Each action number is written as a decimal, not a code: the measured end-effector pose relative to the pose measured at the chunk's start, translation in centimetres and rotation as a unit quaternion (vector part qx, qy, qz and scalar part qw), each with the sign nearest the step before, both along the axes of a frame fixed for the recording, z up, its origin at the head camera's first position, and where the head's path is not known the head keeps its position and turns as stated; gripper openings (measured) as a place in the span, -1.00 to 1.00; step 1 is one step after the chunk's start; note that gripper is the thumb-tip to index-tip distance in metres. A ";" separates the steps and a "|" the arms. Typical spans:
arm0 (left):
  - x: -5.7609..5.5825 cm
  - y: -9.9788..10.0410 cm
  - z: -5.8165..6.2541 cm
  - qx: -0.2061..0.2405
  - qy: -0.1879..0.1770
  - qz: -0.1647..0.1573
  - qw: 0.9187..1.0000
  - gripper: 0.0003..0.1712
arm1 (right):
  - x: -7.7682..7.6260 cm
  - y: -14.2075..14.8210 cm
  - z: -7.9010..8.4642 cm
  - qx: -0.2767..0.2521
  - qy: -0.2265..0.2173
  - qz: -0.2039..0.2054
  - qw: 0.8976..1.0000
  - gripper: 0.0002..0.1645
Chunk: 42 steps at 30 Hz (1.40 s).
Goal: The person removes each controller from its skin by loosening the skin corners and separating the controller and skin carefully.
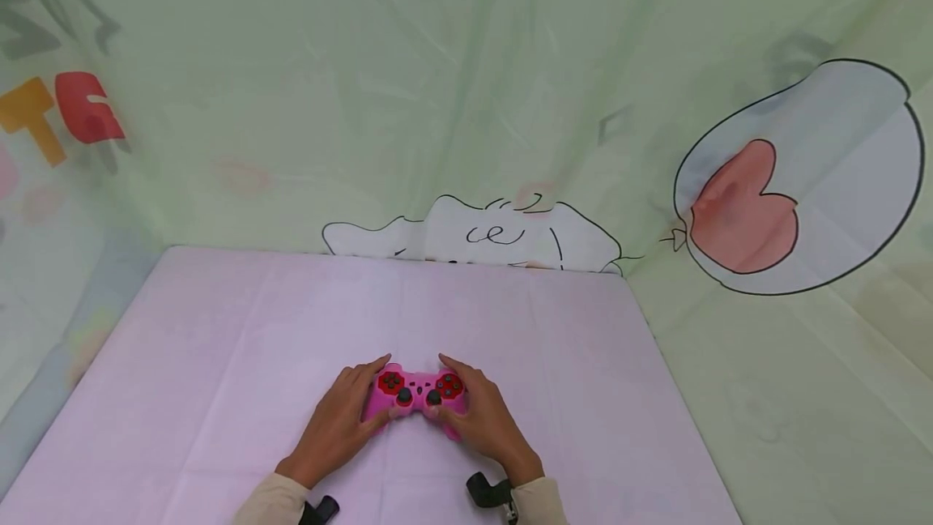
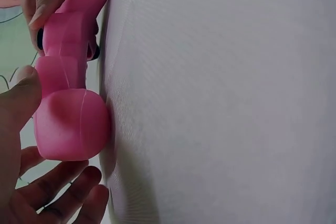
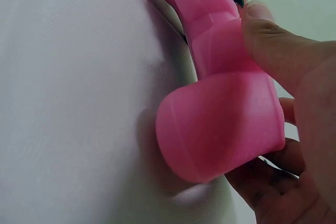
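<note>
A pink game controller (image 1: 419, 381) with red button areas and two black thumbsticks lies on the pale pink tabletop, its face up. My left hand (image 1: 337, 421) grips its left side, thumb near the left stick and index finger along the far edge. On the opposite side my right hand (image 1: 487, 420) holds the other grip, the thumb by the right stick. In the left wrist view the controller's handle (image 2: 71, 124) sits between thumb and curled fingers. The right wrist view shows the other handle (image 3: 220, 124) close up, fingers partly hidden behind it.
A pale pink cloth (image 1: 240, 363) covers the table. Behind it hangs a light green curtain (image 1: 408, 87) with printed cartoon drawings, among them a balloon (image 1: 845, 185) with a heart at the right. Dark camera mounts (image 1: 488, 491) are worn at both wrists.
</note>
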<state>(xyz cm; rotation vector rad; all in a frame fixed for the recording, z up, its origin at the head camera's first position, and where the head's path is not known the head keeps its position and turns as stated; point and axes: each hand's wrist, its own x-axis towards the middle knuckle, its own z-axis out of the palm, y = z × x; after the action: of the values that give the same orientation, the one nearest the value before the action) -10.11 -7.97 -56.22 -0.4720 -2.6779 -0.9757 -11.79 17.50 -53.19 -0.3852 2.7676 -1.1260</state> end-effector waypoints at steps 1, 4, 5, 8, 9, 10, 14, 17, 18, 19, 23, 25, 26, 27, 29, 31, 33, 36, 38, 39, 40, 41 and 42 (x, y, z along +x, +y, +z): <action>0.0 0.0 0.0 0.001 -0.003 0.001 1.000 -0.05 | 0.0 0.1 0.0 0.004 0.000 0.000 1.000 0.01; -0.1 0.1 0.1 0.007 -0.016 0.002 1.000 -0.06 | 0.0 0.3 -0.2 0.005 0.000 -0.002 1.000 -0.03; -0.1 0.1 0.1 0.011 -0.022 0.002 1.000 -0.06 | 0.0 0.3 -0.2 0.006 -0.001 -0.003 1.000 -0.04; -0.2 0.3 0.2 0.028 -0.041 0.002 0.999 -0.08 | -0.1 0.5 -0.3 0.000 -0.002 -0.004 1.000 -0.07; -0.2 0.3 0.2 0.034 -0.046 0.003 0.998 -0.09 | -0.1 0.5 -0.3 -0.002 -0.003 -0.007 1.000 -0.08; -0.3 0.3 0.2 0.042 -0.048 0.003 0.998 -0.10 | -0.2 0.6 -0.4 -0.003 0.000 -0.007 1.000 -0.08; -0.4 0.5 0.2 0.074 -0.048 0.004 0.996 -0.11 | -0.2 0.5 -0.6 -0.009 0.011 -0.016 1.000 -0.10; -0.4 0.6 0.2 0.088 -0.050 0.009 0.995 -0.11 | -0.1 0.4 -0.7 -0.013 0.011 -0.028 0.999 -0.11; -0.4 0.6 0.3 0.090 -0.055 0.012 0.994 -0.11 | -0.1 0.4 -0.7 -0.016 0.010 -0.031 0.999 -0.11; -0.4 0.6 0.4 0.091 -0.060 0.014 0.994 -0.12 | -0.1 0.3 -0.7 -0.019 0.008 -0.033 0.999 -0.11; -0.4 0.5 0.5 0.097 -0.080 0.021 0.992 -0.12 | -0.1 0.3 -0.6 -0.030 0.004 -0.037 0.999 -0.09; -0.4 0.4 0.6 0.103 -0.074 0.020 0.992 -0.10 | 0.0 0.3 -0.4 -0.033 0.010 -0.038 0.999 -0.07; -0.5 0.3 0.6 0.105 -0.066 0.019 0.992 -0.09 | 0.0 0.2 -0.3 -0.033 0.013 -0.039 0.999 -0.06; -0.5 0.3 0.7 0.108 -0.057 0.017 0.992 -0.08 | 0.1 0.1 -0.3 -0.035 0.017 -0.042 0.998 -0.05; -0.6 0.1 0.7 0.109 -0.033 0.013 0.993 -0.06 | 0.2 -0.1 -0.1 -0.039 0.029 -0.044 0.998 -0.02; -0.6 0.0 0.8 0.108 -0.014 0.015 0.994 -0.04 | 0.2 -0.4 -0.1 -0.043 0.044 -0.047 0.997 0.01; -0.6 0.0 0.9 0.104 -0.002 0.019 0.994 -0.02 | 0.2 -0.6 -0.1 -0.052 0.056 -0.048 0.996 0.04; -0.6 -0.1 1.0 0.098 0.003 0.028 0.995 0.00 | 0.2 -0.9 -0.2 -0.061 0.070 -0.050 0.994 0.07; -0.6 -0.1 1.1 0.093 -0.001 0.034 0.995 0.01 | 0.2 -1.1 -0.2 -0.067 0.073 -0.055 0.994 0.07; -0.5 -0.1 1.1 0.091 -0.003 0.037 0.995 0.01 | 0.3 -1.1 -0.2 -0.067 0.074 -0.057 0.993 0.08; -0.5 -0.1 1.1 0.089 -0.006 0.039 0.995 0.01 | 0.3 -1.2 -0.2 -0.067 0.074 -0.061 0.993 0.08; -0.5 -0.1 1.1 0.088 -0.008 0.041 0.995 0.02 | 0.4 -1.2 -0.2 -0.066 0.075 -0.061 0.993 0.08; -0.5 -0.1 1.1 0.087 -0.010 0.041 0.995 0.02 | 0.4 -1.2 -0.2 -0.066 0.072 -0.063 0.993 0.08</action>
<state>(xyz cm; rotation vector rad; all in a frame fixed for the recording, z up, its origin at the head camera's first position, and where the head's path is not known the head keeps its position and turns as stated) -10.59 -8.04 -55.09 -0.3141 -2.5773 -1.1807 -11.37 16.29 -53.35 -0.3214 2.8850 -1.3677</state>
